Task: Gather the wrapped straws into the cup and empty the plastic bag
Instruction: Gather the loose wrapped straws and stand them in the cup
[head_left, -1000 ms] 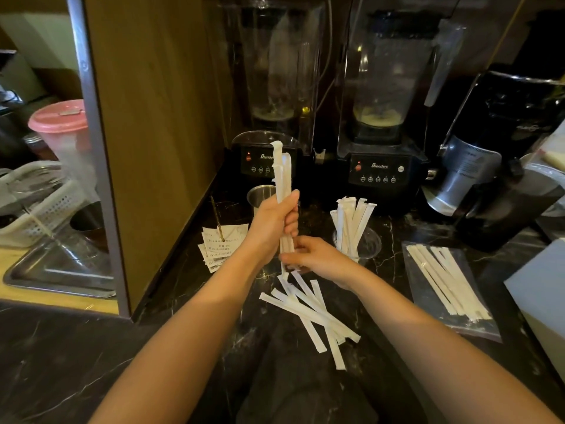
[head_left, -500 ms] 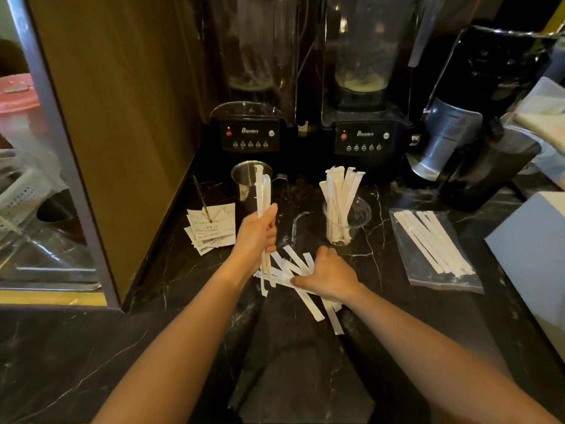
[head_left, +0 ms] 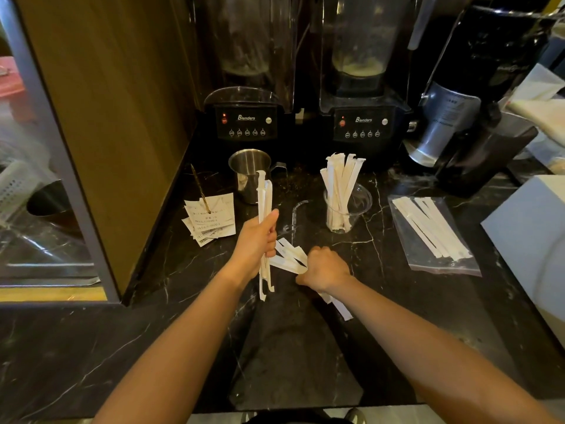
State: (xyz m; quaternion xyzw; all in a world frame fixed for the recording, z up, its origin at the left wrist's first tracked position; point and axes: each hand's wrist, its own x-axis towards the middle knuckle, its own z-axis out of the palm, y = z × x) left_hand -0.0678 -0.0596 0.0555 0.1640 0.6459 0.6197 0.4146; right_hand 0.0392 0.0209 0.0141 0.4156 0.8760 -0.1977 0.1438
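A: How are the hands occupied?

B: A small upright bundle of wrapped straws (head_left: 264, 231) is clasped in the left hand (head_left: 256, 246). The right hand (head_left: 325, 267) is curled down over the loose straws (head_left: 289, 257) lying on the counter (head_left: 382, 301) near its front edge; what is pinched underneath cannot be told.

A: Where is the rest kept?

B: More straws are stood in the clear cup (head_left: 348, 209), toward the back of the counter. Others are still held in the plastic bag (head_left: 434, 237), laid flat toward the right edge.

A: How would they be expected to handle?

B: They are judged light and thin, with slippery paper sleeves that are easily creased. A hold around the middle of a squared bundle is advised. The bag is judged limp, best lifted by its closed end and tipped.
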